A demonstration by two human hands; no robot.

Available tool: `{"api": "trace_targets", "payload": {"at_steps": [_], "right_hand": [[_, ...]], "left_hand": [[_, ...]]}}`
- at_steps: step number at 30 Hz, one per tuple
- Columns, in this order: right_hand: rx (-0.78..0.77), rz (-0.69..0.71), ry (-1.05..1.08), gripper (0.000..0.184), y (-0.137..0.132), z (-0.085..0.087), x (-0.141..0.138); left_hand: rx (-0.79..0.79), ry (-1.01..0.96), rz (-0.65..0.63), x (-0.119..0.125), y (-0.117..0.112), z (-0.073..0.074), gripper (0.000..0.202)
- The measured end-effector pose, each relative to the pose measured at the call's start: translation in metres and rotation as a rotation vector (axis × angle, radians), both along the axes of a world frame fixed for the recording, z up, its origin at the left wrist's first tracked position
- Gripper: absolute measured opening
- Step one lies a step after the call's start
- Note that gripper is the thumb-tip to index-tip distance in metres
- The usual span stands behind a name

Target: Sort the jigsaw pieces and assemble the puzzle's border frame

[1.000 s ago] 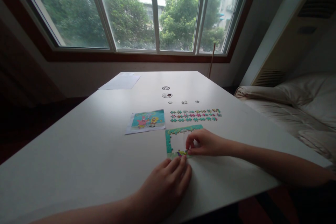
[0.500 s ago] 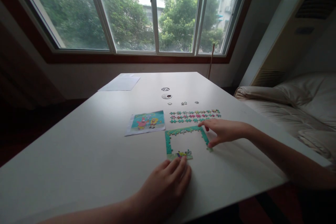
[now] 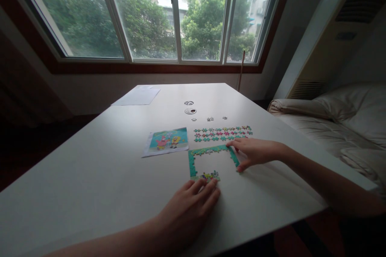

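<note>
A partly joined jigsaw puzzle border lies flat on the white table, mostly green, with a gap at its lower right. My left hand rests palm down, its fingertips touching the bottom strip with the yellow and green figures. At the right side of the border, my right hand has its index finger on the upper corner and its thumb by the lower end, spread apart. Loose puzzle pieces lie in three rows just beyond the border. To the left is a picture sheet with cartoon figures.
Farther back on the table are a few single pieces and two round items. White paper lies at the far left corner. A pale sofa stands to the right, with a window beyond the table.
My right thumb has come down over the lower end of the border's right side, covering more of the piece there. My left fingers have shifted slightly along the bottom strip.
</note>
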State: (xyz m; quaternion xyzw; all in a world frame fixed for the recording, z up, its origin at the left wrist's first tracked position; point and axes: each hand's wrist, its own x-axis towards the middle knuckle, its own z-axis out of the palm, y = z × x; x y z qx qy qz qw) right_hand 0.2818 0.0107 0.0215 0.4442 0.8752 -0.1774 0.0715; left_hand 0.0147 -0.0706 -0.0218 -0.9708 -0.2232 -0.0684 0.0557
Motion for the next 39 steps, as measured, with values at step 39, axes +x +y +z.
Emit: {"api": "trace_targets", "payload": {"at_steps": [39], "right_hand": [[0.416, -0.386, 0.322, 0.017, 0.150, -0.035, 0.027]], "left_hand": [[-0.012, -0.005, -0.004, -0.003, -0.001, 0.000, 0.033]]}}
